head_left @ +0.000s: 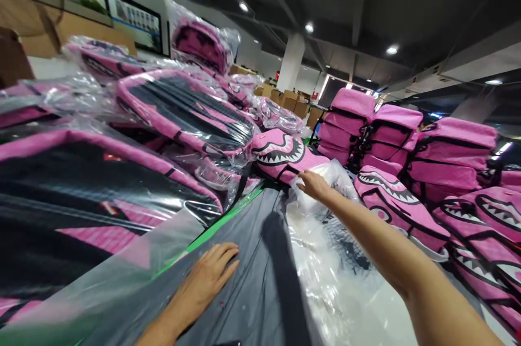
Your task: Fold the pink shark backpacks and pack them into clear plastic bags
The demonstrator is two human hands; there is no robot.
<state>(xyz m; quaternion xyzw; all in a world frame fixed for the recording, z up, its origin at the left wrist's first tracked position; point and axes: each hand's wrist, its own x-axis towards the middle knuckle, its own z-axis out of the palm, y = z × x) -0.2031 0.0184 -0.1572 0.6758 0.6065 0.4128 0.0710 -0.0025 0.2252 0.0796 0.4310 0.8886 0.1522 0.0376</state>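
Possibly, the wrapped pile (183,107) left of the grey cloth (248,286) could slide onto it, being loosely stacked in slick plastic.
Right of the cloth stand pink stacks (448,142); nearer, clear bags (315,259) along its right edge stand in the way and might snag. The shark-mouth backpack (277,142) lies at its far end. There the right hand (314,185) curls its fingers, pinching or not I cannot tell; the left hand (209,270) is over the cloth, fingers loosely together.
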